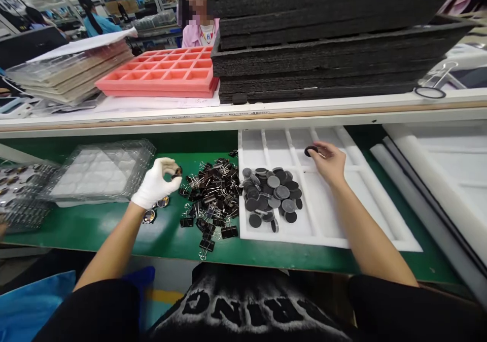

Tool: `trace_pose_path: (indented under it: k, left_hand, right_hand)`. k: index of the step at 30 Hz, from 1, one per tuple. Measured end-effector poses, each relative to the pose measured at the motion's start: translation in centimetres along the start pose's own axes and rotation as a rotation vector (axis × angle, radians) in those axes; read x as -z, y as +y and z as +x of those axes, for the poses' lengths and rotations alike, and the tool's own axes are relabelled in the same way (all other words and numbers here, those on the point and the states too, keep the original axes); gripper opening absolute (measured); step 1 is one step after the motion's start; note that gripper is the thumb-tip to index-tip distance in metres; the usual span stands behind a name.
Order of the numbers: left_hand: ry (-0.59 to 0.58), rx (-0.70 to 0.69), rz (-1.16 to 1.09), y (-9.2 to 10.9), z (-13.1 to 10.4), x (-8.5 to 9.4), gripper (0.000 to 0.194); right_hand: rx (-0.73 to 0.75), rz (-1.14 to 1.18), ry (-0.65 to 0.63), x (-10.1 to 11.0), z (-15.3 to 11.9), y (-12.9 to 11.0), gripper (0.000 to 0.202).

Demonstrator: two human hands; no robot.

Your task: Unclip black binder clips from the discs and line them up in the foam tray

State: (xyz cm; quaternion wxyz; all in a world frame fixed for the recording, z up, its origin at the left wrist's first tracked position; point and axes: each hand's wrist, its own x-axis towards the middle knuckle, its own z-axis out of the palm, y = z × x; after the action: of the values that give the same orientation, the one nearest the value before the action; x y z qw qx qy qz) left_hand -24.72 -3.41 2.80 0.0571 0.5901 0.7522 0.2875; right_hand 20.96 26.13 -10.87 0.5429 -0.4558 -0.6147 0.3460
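Observation:
My left hand [157,182], in a white glove, pinches a small round dark and gold piece [177,173] above the green table. Two similar round pieces [149,216] lie just below it. My bare right hand [330,163] holds a black disc [311,151] by its edge over the upper part of a white foam tray [380,215]. Many black and grey discs [274,192] are heaped on the left side of that tray. Between my hands, a pile of black binder clips [213,195] touches the tray's left edge.
Clear plastic trays [102,172] are stacked at the left. On the shelf [182,121] stand a red compartment tray [160,86] and tall black foam trays [323,58]. Grey and white foam pieces [426,205] lie at the right. A person in pink [200,31] is behind the shelf.

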Motion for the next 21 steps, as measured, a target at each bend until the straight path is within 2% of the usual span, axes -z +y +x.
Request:
trace_pose_path:
  k: [3,5,7,9,12,16,18,21]
  left_hand:
    - [-0.046,-0.192,-0.119,5.3,0.0,-2.7,0.052]
    - [-0.153,-0.327,-0.037,8.7,0.1,-4.3,0.052]
    - [-0.252,-0.424,0.019,11.4,0.4,-5.6,0.045]
    - [-0.299,-0.490,0.027,13.1,0.7,-6.8,0.040]
    - [-0.261,-0.591,-0.055,13.5,0.9,-8.2,0.049]
    - [-0.178,-0.690,-0.217,12.2,0.8,-9.4,0.069]
    - [-0.172,-0.695,-0.246,11.7,0.7,-9.8,0.071]
    - [-0.145,-0.719,-0.251,11.1,0.5,-10.1,0.068]
  right_hand:
    - [0.050,0.135,-0.044,-1.5,-2.1,-5.6,0.037]
    - [0.146,0.227,-0.184,-2.8,-4.6,-10.0,0.035]
    - [0.324,0.294,-0.300,-4.1,-7.2,-13.9,0.018]
    - [0.501,0.306,-0.357,-5.2,-9.1,-16.4,0.010]
    - [0.692,0.274,-0.419,-6.2,-10.3,-17.2,0.021]
    - [0.878,0.218,-0.530,-6.5,-10.1,-15.5,0.031]
    - [0.914,0.209,-0.611,-6.4,-10.1,-14.6,0.036]
    - [0.894,0.223,-0.732,-6.4,-10.5,-14.0,0.045]
